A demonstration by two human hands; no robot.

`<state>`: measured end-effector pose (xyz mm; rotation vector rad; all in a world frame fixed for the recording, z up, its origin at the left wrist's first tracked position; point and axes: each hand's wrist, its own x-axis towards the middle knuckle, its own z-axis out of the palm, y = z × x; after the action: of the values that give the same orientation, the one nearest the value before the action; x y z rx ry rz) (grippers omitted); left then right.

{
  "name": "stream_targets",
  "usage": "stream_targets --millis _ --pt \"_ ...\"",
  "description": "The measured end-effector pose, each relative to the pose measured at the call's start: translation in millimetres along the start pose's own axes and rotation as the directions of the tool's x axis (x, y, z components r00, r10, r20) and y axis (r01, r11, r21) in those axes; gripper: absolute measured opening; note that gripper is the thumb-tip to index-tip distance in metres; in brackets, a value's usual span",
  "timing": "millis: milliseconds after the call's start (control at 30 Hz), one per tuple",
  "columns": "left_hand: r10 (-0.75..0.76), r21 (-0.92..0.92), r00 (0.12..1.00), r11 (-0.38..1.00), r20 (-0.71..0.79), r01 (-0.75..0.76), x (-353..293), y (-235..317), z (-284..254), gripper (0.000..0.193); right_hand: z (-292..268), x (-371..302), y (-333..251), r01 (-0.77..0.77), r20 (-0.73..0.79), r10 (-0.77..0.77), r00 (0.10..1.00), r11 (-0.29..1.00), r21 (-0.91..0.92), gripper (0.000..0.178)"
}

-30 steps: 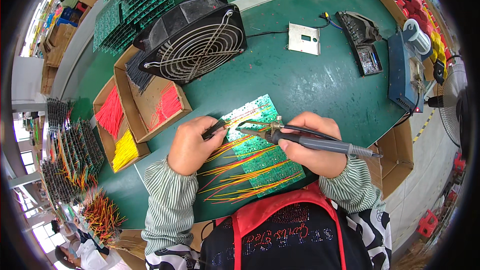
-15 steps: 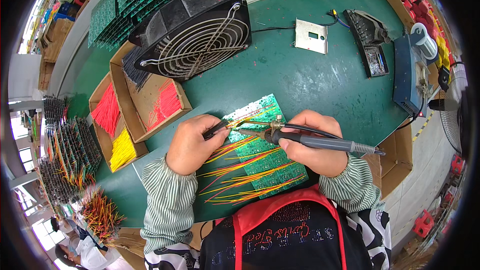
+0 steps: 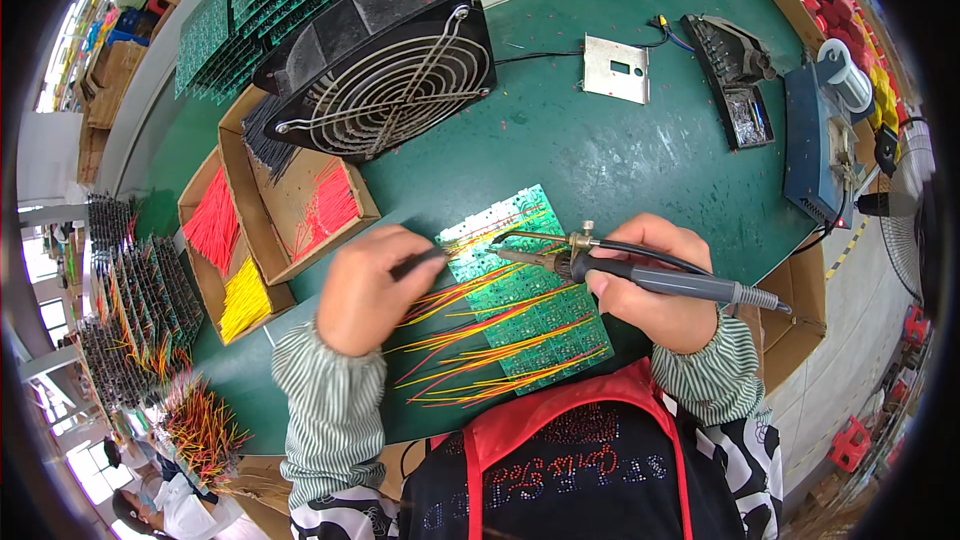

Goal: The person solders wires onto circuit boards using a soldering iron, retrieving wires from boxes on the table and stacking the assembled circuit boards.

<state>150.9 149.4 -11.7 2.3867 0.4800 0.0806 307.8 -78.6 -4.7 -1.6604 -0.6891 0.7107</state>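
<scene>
My right hand (image 3: pixel 655 275) grips a soldering iron (image 3: pixel 680 283) with a grey handle and a solder-feed tube (image 3: pixel 535 236) clamped above it. Its tip hovers over or touches the upper part of a green circuit board (image 3: pixel 545 315); contact cannot be made out. Red and yellow wires (image 3: pixel 480 340) stick out from the board in rows to its left. My left hand (image 3: pixel 370 280), blurred, is closed round a dark slim thing (image 3: pixel 415 264) like a bundle of black wires, just left of the board's upper edge.
Cardboard trays (image 3: pixel 365 202) of red, yellow and black wires lie at the left, below a black fan (image 3: pixel 390 90). Racked boards (image 3: pixel 260 15) stand behind. Farther right are a metal plate (image 3: pixel 616 70), a black holder (image 3: pixel 730 80) and a blue soldering station (image 3: pixel 812 145).
My left hand has moved left, away from the board and the iron. My right hand has drawn the soldering iron slightly to the right.
</scene>
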Motion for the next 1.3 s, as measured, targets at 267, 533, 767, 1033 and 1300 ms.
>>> stream_targets --millis 267,533,767,1033,1300 --pt "0.096 0.147 0.992 0.986 -0.088 -0.082 0 29 -2 0.012 -4 -1 2 -0.048 -0.022 0.048 0.999 0.999 -0.002 0.015" --pt "0.030 -0.008 0.999 1.000 0.035 -0.030 14 14 21 0.015 0 2 6 -0.131 -0.012 0.132 0.991 0.988 0.082 0.016" --pt "0.009 -0.012 0.999 1.000 0.037 -0.008 17 14 22 0.015 1 6 10 -0.074 -0.018 0.075 0.997 0.997 0.020 0.017" --pt "-0.017 -0.013 0.997 1.000 0.076 0.018 17 13 19 0.015 -9 3 0 -0.113 -0.020 0.113 0.993 0.994 0.009 0.018" --pt "0.124 0.383 0.905 0.923 -0.407 0.045 13 28 -10 0.011 -19 -4 2 -0.089 -0.081 0.088 0.993 0.996 -0.008 0.017"
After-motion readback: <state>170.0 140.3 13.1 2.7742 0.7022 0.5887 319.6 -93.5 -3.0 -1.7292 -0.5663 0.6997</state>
